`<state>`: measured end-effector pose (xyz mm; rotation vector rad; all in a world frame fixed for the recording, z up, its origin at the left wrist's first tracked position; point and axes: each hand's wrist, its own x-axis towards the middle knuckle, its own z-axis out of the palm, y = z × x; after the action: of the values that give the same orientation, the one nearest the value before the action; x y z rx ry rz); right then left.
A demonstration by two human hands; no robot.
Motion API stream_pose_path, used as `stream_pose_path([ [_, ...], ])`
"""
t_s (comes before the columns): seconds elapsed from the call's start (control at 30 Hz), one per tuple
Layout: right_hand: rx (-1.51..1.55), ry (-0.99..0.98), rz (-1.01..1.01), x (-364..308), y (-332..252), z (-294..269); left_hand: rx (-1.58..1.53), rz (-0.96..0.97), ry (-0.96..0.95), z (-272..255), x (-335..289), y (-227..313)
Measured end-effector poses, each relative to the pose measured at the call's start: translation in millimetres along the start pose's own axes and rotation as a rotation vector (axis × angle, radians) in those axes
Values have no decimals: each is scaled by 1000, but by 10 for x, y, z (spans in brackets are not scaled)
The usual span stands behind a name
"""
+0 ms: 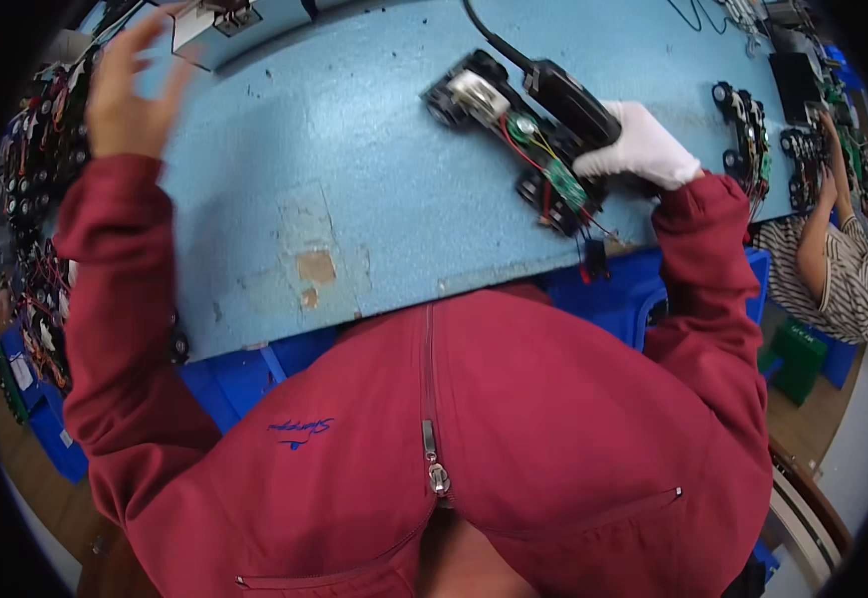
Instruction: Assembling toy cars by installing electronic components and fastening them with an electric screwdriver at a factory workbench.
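One toy car chassis [514,140], underside open with green circuit boards and red and yellow wires showing, lies on the blue surface [354,169], at its near right edge. Right hand [643,145], white-gloved, is closed around a black corded tool [568,95] lying across the chassis. Left hand [130,90], bare, fingers spread, raised at far left, holding nothing. More chassis [743,130] lie to the right.

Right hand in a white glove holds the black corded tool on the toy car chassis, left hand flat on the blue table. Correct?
Not quite. In the head view the left hand is raised, fingers spread, off the blue table. The gloved right hand does hold the black corded tool at the toy car chassis.
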<state>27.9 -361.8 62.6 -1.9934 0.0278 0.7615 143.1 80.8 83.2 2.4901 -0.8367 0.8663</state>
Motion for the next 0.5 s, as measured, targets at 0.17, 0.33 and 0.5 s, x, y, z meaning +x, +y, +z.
stream_pose_path([
  [0.17,110,10,-196,224,76,201,-447,706,-251,642,-230,1866],
  [0.33,139,31,-272,251,-12,539,-230,716,-324,738,-376,2052],
  [0.5,81,12,-233,169,-148,709,-760,1,-272,241,-486,1683],
])
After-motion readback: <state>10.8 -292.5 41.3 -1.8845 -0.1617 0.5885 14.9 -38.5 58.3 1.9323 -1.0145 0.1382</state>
